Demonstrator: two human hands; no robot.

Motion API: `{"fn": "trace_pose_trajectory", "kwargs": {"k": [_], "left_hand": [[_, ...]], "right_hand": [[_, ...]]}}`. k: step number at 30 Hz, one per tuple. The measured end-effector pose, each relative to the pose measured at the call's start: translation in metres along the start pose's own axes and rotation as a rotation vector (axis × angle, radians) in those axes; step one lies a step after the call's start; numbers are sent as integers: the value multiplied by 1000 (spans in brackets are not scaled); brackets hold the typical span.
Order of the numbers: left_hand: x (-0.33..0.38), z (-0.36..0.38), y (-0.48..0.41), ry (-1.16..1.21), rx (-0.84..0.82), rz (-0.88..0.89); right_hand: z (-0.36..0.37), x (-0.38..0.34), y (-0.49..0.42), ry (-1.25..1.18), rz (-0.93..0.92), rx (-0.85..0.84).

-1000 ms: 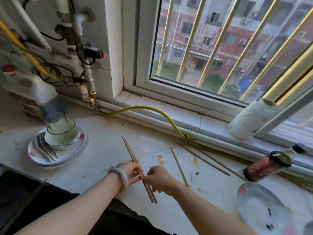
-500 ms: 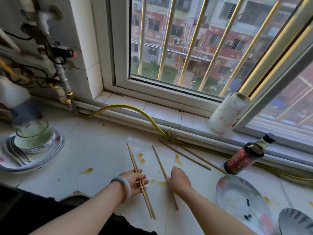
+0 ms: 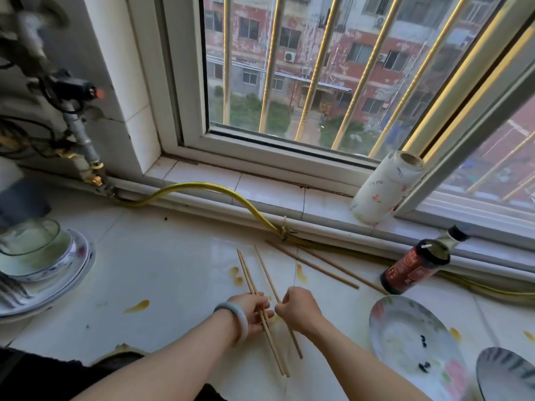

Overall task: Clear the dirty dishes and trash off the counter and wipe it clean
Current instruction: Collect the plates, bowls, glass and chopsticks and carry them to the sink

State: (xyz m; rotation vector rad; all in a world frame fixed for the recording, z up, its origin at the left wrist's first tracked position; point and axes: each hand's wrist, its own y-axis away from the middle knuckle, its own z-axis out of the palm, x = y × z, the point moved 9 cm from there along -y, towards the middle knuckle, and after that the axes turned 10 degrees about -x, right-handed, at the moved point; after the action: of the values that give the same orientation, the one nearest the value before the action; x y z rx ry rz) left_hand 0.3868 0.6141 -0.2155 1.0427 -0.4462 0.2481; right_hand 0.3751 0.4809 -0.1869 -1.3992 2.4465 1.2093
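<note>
At the far left edge a stack of plates (image 3: 62, 280) is cut off by the frame. It is white china with a blue and pink rim pattern, and how many plates it holds is hard to tell. A clear glass bowl (image 3: 31, 244) sits on top with a pale green bowl under it. Grey metal utensils (image 3: 11, 290) lie on the plates, blurred and only partly in view. Behind them a metal pipe (image 3: 78, 131) runs down the wall, and a ribbed yellow hose (image 3: 202, 188) arcs from it along the sill.

The table (image 3: 162, 256) is glossy white tile. It is marked with orange sauce stains (image 3: 137, 306), at least four of them.

There are five thin, straight wooden chopsticks. The left hand (image 3: 246, 311) wears a pale bangle (image 3: 236, 318), and its fingers curl round a pair of chopsticks (image 3: 246, 272) held side by side. Just to its right, the right hand (image 3: 299, 309) is closed on a third chopstick (image 3: 264, 270). The back of the hand hides its fingertips and the middle of the stick. All three sticks point toward the window. Two more chopsticks (image 3: 312, 264) lie on the table farther off, near the hose, angled to the right.

On the sill stands one roll of printed paper towel (image 3: 385, 192), leaning on the window frame. Below it a dark bottle (image 3: 417, 261) with a red label is tilted, its black cap toward the sill. Near right sits one flowered plate (image 3: 385, 319) with dark specks and smears. Beside it a striped dish (image 3: 506, 374) is cut off by the corner.
</note>
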Motion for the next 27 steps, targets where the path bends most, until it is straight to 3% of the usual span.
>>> {"fn": "trace_pose_trajectory", "kwargs": {"k": [9,14,20,27], "left_hand": [[11,15,-7,-25,-42,-34],[15,9,-5,36,-22,-26],[24,-8,3,87,3,6],[30,-21,6,87,23,20]], "right_hand": [[-5,-13,10,-106,-108,-122],[-66,15,-12,153,-16,94],[-101,76,-41,411,226,63],[-81,60,-52,547,91,70]]}}
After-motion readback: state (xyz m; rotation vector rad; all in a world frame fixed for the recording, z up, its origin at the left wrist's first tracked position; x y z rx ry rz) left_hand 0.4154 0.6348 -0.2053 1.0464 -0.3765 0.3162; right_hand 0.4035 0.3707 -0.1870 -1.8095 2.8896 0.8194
